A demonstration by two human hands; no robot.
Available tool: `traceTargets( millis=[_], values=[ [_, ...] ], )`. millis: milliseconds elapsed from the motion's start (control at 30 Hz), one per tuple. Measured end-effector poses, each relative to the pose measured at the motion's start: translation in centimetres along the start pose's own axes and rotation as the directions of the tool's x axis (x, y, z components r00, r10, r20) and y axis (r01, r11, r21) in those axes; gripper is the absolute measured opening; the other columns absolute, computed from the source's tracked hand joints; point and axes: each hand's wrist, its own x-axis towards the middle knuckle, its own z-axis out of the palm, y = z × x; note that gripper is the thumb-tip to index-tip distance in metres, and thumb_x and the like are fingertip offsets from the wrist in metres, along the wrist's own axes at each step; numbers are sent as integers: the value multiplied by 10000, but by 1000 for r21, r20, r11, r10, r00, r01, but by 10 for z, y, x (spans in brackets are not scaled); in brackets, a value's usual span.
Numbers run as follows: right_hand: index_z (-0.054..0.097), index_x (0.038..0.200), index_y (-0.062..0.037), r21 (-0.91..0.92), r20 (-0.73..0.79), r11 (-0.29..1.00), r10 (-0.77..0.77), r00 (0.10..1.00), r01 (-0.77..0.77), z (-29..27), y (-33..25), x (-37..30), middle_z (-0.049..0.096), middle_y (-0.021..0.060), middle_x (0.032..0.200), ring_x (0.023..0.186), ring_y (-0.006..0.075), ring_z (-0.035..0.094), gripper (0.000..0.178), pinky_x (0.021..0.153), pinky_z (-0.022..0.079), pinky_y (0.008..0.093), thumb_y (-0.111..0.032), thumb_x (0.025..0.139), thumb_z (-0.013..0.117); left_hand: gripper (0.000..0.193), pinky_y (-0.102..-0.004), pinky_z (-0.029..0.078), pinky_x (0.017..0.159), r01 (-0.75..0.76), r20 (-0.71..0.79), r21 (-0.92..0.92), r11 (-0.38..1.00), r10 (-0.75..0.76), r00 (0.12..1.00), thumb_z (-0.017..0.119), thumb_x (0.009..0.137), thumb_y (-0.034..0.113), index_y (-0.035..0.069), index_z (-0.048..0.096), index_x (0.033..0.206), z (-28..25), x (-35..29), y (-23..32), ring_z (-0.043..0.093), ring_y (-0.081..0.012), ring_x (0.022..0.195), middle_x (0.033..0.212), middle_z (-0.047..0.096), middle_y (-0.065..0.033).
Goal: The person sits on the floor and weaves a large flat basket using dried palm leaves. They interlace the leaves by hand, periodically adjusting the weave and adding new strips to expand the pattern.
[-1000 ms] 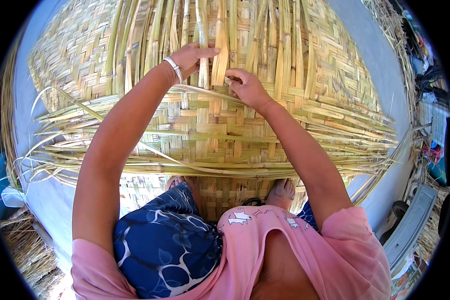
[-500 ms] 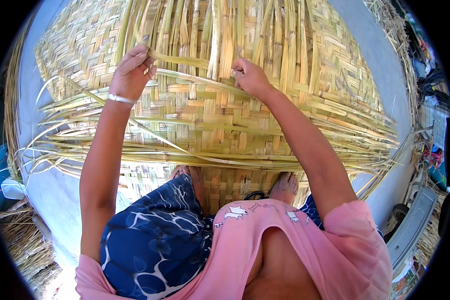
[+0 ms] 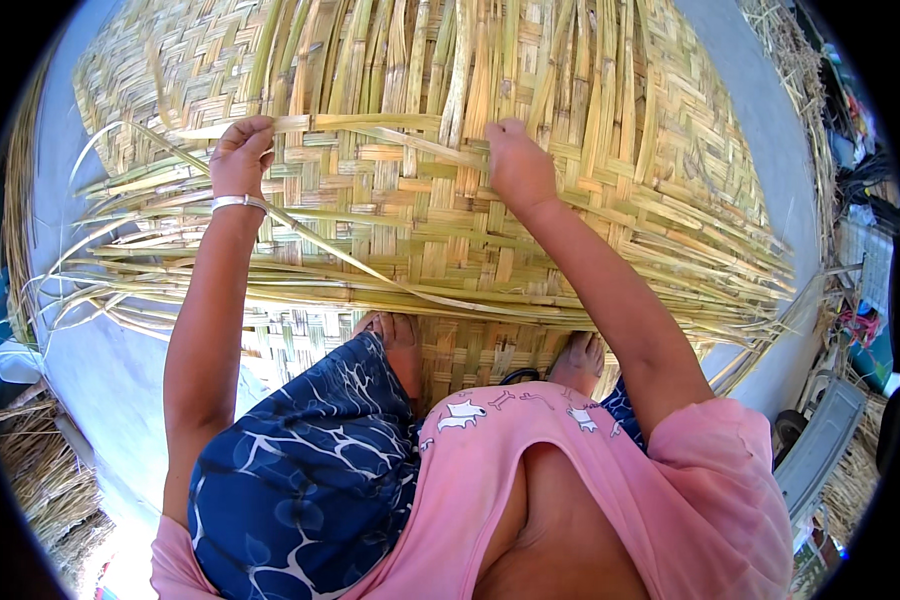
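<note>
So the flat strip (image 3: 375,121) is in the upper middle of the frame, lying across the woven mat (image 3: 370,200), and the left hand (image 3: 238,160) has it near its left end. Thumb and fingers are closed together in a pinch, basically no gap, with the strip running out both sides of the fingertips: a short pale bit pokes out toward the left of the frame, the longer greenish-yellow part heads right. Long axis is pretty much level, side to side, so it's crosswise to the lengthwise strips (image 3: 370,60) fanning up to the top edge. Its right part reaches those strips just left of the right hand (image 3: 522,168); can't tell exactly how it threads in there. That hand's fingers are curled in, knuckles up, and I honestly can't tell if they've got anything. A second, paler strip (image 3: 435,149) slants down right toward them.
</note>
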Motion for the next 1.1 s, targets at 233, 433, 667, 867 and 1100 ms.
traceTargets(
  millis=[233,433,667,867,1100],
  values=[
    [527,929,-35,-329,330,903,-164,930,277,-24,-5,16,515,111,898,776,277,591,194,655,502,398,-32,736,515,308,-360,454,789,-40,-127,-409,911,-14,992,587,790,28,55,565,1096,-71,52,46,562,-196,933,1006,609,-63],
    [528,1023,-21,96,45,923,-377,925,371,-16,-39,50,548,113,924,780,304,586,236,688,489,394,-145,823,543,184,-418,468,763,-12,-157,-615,788,-108,982,456,848,55,-3,510,1013,-116,65,52,547,-271,827,879,573,-135],
    [592,886,-39,206,239,979,-55,970,5,4,-61,71,589,134,893,755,296,575,297,669,449,398,-326,809,598,195,-236,352,508,-633,148,82,770,618,772,397,923,138,1,520,987,-17,68,127,421,-120,540,658,474,-30],
    [525,731,-4,448,112,866,192,975,-222,7,-58,69,554,124,627,576,276,510,339,582,419,368,-326,807,596,279,-285,446,757,-836,467,548,21,822,327,470,892,165,9,535,1114,74,127,99,583,-187,843,963,609,-120],
    [470,654,5,631,167,710,270,948,-314,-4,-59,62,473,105,524,492,169,453,352,502,391,331,-279,811,608,370,-406,457,839,-554,521,777,299,187,833,540,811,208,-37,567,1086,141,110,13,588,-352,964,1032,601,-234]
  ],
)
